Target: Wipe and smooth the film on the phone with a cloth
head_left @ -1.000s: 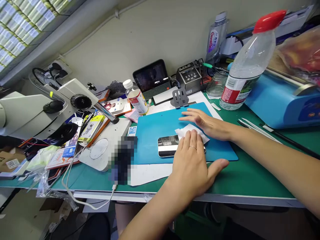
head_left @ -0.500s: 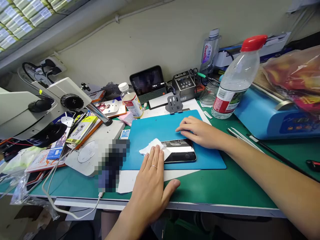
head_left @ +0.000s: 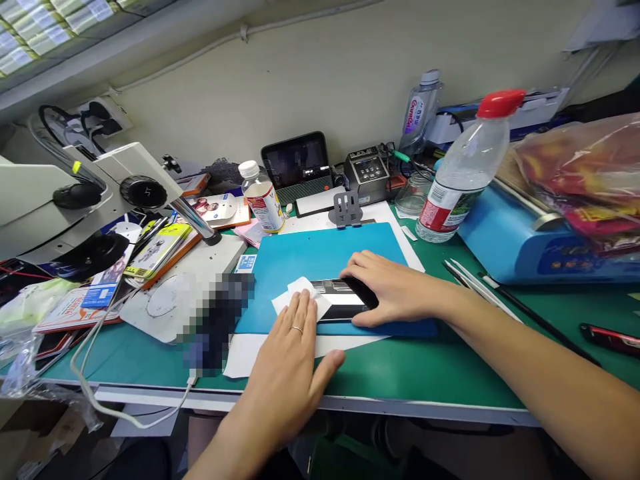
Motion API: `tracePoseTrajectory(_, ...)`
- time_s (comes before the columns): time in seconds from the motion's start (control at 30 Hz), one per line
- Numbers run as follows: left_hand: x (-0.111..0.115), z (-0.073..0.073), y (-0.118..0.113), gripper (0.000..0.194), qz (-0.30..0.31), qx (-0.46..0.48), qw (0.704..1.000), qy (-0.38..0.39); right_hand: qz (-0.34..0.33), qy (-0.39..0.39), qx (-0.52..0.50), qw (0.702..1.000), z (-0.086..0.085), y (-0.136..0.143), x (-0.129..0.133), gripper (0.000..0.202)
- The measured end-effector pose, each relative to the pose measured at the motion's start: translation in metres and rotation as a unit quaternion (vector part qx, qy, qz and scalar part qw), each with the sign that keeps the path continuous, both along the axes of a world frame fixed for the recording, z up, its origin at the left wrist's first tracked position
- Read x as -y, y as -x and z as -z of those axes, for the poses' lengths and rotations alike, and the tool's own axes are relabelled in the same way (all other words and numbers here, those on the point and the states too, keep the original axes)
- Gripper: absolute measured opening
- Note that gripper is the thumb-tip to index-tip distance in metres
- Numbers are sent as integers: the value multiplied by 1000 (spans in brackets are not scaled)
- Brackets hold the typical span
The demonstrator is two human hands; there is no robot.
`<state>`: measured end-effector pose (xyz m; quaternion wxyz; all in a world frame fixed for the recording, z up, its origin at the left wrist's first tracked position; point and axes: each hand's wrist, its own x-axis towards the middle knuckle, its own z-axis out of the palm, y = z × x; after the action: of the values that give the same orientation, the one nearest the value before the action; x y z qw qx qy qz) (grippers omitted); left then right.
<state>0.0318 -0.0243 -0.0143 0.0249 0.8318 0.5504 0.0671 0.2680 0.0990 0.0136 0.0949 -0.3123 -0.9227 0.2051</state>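
Observation:
A phone [head_left: 342, 309] with a dark, reflective surface lies lengthwise on a blue work mat [head_left: 320, 249]. Over the phone's left end rests a folded white tissue [head_left: 301, 295]. My left hand [head_left: 290, 353] lies flat on the tissue, fingers stretched out together and thumb apart. At the phone's right end, my right hand [head_left: 383, 288] spans its width, thumb on the near edge and fingers at the far edge. That end of the phone is partly hidden beneath my right palm.
A microscope [head_left: 145, 190] stands at the left near piled phone boxes [head_left: 157, 253]. Behind the mat are a juice bottle [head_left: 263, 200], a screen [head_left: 297, 160] and a grey phone stand [head_left: 345, 209]. A red-capped water bottle [head_left: 463, 173] and a blue machine [head_left: 525, 237] stand right; tweezers [head_left: 480, 287] lie nearby.
My right hand has moved from above the phone's far edge down around its right end and taken hold of it. My left hand stays flat on the tissue. The view has shifted slightly.

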Motion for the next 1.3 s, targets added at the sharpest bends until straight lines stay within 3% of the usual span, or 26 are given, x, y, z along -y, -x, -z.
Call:
tracePoseTrajectory(0.13, -18, -1, 1, 71, -64, -15, 998, -9, 11, -2, -32, 999, 7, 0, -3, 66)
tracePoseTrajectory(0.23, -25, -3, -11, 76, -80, -23, 997, -7, 23, 5, -40, 999, 13, 0, -7, 79)
tracePoseTrajectory(0.33, -24, -6, -37, 83, -47, 3, 999, 17, 34, 5, -41, 999, 18, 1, -11, 89)
tracePoseTrajectory(0.43, -28, -10, -65, 90, 3, 52, 998, 37, 32, 0, -44, 999, 21, 0, -14, 84)
tracePoseTrajectory(0.53, -33, -15, -76, 96, 40, 91, 994, 47, 15, -4, -51, 999, 22, -2, -16, 80)
tracePoseTrajectory(0.63, -30, -14, -60, 97, 47, 93, 993, 46, 15, 12, -35, 999, 20, -5, -18, 90)
tracePoseTrajectory(0.73, -20, -10, -27, 93, 8, 67, 997, 38, 34, 42, -6, 998, 17, -7, -18, 109)
tracePoseTrajectory(0.9, -7, -4, 11, 80, -35, 32, 998, 31, 38, 84, 15, 996, 15, -10, -19, 105)
tracePoseTrajectory(1.13, 17, 4, 5, 81, -22, 33, 999, 12, 22, 159, 35, 986, 4, -24, -19, 103)
tracePoseTrajectory(1.3, 10, 0, -17, 83, -3, 41, 999, 21, 9, 170, 29, 985, -1, -25, -17, 95)
